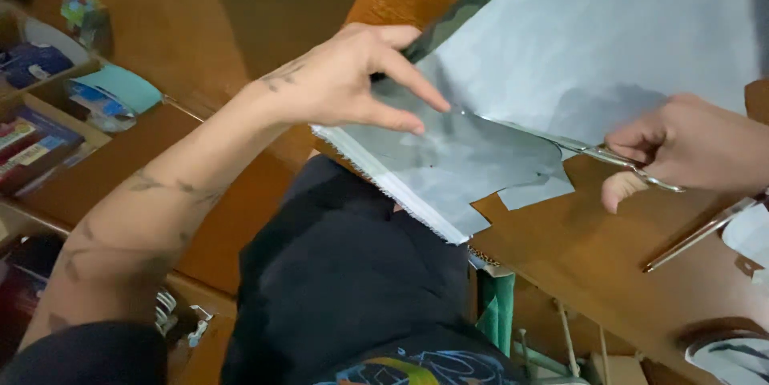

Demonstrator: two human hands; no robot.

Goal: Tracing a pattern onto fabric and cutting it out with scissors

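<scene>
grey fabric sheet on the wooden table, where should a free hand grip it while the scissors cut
Probably the near white-edged hem of the grey fabric sheet, coming from the table's front edge on the left hand side. That corner overhangs the wooden table, so fingers can pinch it, clear of the metal scissors in the right hand.

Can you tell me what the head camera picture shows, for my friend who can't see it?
A person's right hand cuts grey fabric with scissors, while the left hand presses the fabric down near the cut. The fabric lies on a wooden table, its edge hanging over the side.
</scene>
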